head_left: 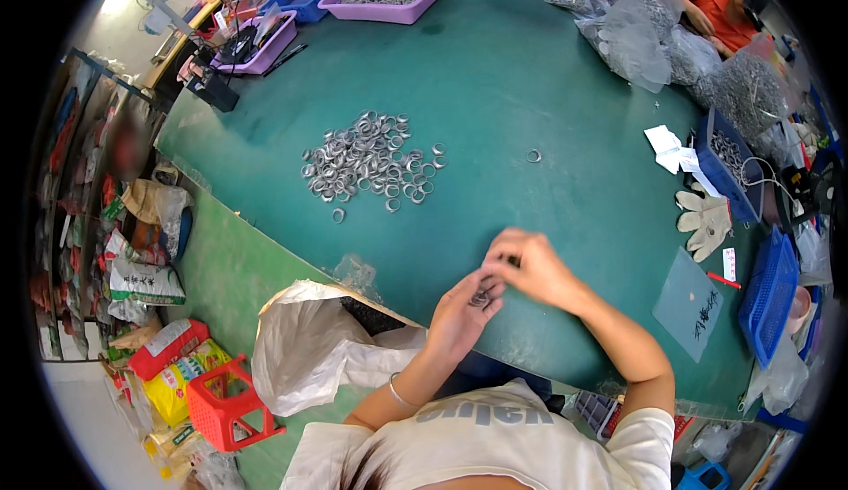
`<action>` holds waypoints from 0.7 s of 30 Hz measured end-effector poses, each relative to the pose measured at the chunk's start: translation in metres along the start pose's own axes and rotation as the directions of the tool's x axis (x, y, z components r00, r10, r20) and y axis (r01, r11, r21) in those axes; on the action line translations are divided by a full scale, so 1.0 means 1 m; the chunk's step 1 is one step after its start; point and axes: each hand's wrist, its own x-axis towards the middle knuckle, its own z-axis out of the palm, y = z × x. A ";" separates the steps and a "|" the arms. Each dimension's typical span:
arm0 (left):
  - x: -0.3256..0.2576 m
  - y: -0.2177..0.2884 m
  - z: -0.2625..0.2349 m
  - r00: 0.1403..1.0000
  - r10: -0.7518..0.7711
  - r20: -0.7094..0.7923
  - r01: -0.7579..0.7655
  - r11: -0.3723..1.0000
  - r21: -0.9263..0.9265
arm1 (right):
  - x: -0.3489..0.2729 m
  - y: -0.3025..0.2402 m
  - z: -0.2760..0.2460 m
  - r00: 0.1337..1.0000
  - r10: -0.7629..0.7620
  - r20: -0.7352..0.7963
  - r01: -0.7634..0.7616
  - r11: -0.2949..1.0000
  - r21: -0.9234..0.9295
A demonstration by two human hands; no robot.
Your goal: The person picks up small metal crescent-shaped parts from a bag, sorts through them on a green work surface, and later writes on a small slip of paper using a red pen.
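Metal rings (pixel 481 297) between two hands; one heap (pixel 367 159).

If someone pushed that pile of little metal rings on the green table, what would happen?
The pile of rings would probably scatter rather than slide as one: they lie loose, with strays like the single ring apart. Flat rings likely skid; tipped ones may roll. Each looks light.

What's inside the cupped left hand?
A small clump of metal rings lies in the left hand; the right hand picks at them. The fingers hide how many.
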 end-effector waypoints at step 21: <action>-0.068 0.024 -0.095 0.854 0.519 0.044 -0.461 0.713 0.528 | 0.033 0.007 0.014 0.987 0.144 -0.075 -0.140 0.988 0.059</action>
